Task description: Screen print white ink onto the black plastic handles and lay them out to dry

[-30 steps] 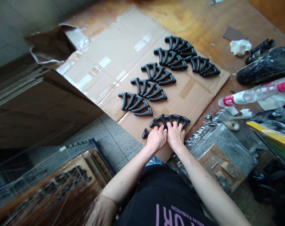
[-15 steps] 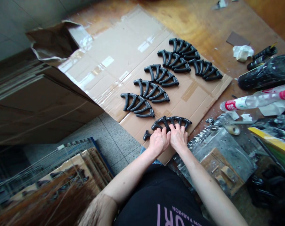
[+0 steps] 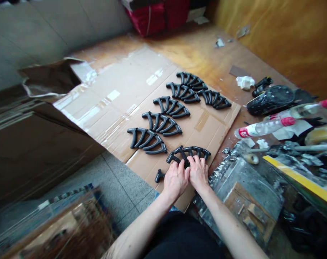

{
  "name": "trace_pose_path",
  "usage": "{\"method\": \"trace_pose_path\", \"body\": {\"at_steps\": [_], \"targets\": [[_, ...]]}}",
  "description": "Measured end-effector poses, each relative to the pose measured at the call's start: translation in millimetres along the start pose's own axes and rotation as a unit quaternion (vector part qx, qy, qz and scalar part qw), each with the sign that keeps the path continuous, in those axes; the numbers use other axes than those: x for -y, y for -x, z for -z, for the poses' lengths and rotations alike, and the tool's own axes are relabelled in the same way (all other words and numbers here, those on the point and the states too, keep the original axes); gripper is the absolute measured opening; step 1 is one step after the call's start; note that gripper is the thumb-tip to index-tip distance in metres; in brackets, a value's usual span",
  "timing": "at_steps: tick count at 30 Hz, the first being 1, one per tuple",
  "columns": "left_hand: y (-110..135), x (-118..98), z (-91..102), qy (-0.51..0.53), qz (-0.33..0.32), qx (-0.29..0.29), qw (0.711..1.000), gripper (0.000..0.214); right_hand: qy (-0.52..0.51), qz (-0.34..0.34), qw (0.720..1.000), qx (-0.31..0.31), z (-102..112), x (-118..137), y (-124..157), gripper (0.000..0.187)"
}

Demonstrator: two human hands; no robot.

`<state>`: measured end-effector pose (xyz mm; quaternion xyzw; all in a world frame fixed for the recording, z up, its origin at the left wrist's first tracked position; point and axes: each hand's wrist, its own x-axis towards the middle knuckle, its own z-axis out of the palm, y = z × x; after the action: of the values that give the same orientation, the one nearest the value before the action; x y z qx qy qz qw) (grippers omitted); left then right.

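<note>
- Head view, lower middle of the frame: the left hand (image 3: 175, 181) and right hand (image 3: 198, 173) sit side by side, almost touching, with the fingers curled down onto a black curved piece (image 3: 189, 150). Both hands are clamped on it, and it lies flat on the cardboard sheet (image 3: 214, 129).
- Just left of the left hand, a short black stub (image 3: 159, 176) lies apart on the cardboard, near the sheet's lower edge.
- Middle of the frame: six black fan-shaped pieces (image 3: 161, 123) lie in tidy rows on the cardboard, well above the hands.
- Right of the frame, on the wooden surface (image 3: 195, 54): a clear plastic bottle with a red cap (image 3: 264, 127), a paint-smeared black object (image 3: 269, 100), a crumpled tissue (image 3: 245, 82), a roll of tape (image 3: 251, 158) and a yellow strip (image 3: 300, 181).
- Left of the frame: a large cardboard box (image 3: 41, 154) stands beside the sheet.
- Lower left: a gray speckled floor (image 3: 125, 190) shows below the box.
- Top of the frame: red bundles (image 3: 149, 18) stand against the wall.
</note>
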<state>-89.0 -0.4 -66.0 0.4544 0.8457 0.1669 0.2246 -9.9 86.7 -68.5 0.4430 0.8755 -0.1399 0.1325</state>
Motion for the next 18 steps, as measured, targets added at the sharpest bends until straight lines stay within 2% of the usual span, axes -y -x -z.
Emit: {"method": "trace_pose_path", "body": {"at_steps": [4,7,10,14,16,18], "targets": [[-13.9,-12.4,8.6,0.053,-0.074,-0.083,0.992,0.046,-0.041,-0.053,0.995,-0.080,19.6,-20.3,-42.6,0.041],[-10.8,-14.2,14.3,0.054,-0.105,-0.096,0.988,0.044,-0.052,-0.092,0.985,-0.133,37.8,-42.0,-94.9,0.049],[10.9,0.4,8.5,0.020,-0.094,-0.038,0.995,0.042,-0.061,-0.136,0.979,-0.141,49.5,-61.7,-148.5,0.051],[49.5,35.3,-18.1,-0.042,-0.027,0.078,0.996,0.044,-0.070,-0.205,0.968,-0.126,57.2,-73.7,-199.6,0.050],[62.4,49.7,-32.0,-0.069,0.024,0.091,0.993,0.045,-0.065,-0.208,0.968,-0.124,61.2,-73.8,-215.3,0.052],[68.3,58.9,-41.6,-0.075,0.061,0.077,0.992,0.046,-0.063,-0.200,0.971,-0.118,65.7,-72.4,-226.3,0.054]]}}
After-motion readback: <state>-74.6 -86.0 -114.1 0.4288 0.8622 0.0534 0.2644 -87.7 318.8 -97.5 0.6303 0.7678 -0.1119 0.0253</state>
